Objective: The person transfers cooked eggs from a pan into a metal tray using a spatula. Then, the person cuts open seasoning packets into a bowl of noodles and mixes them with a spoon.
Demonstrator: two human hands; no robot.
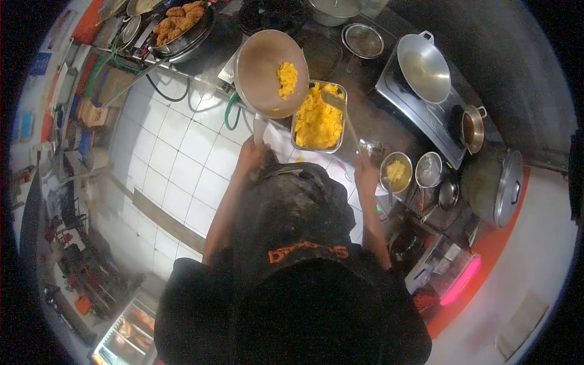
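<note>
In the head view my left hand (252,154) is closed round the handle of a wide frying pan (261,67). The pan is tipped beside a rectangular container (294,143), its rim overlapping the container's left edge. A small heap of scrambled eggs (287,79) lies in the pan. More yellow scrambled egg fills the container. My right hand (366,173) grips the long handle of a spatula (333,100), whose blade rests over the egg at the container's upper right.
A wok (424,68) sits on a stove (398,91) at the right. Nearby are a bowl of pale yellow food (396,172), a strainer (363,41), a small pot (472,129) and a large lidded pot (508,188). Fried food (178,23) fills a pan at upper left.
</note>
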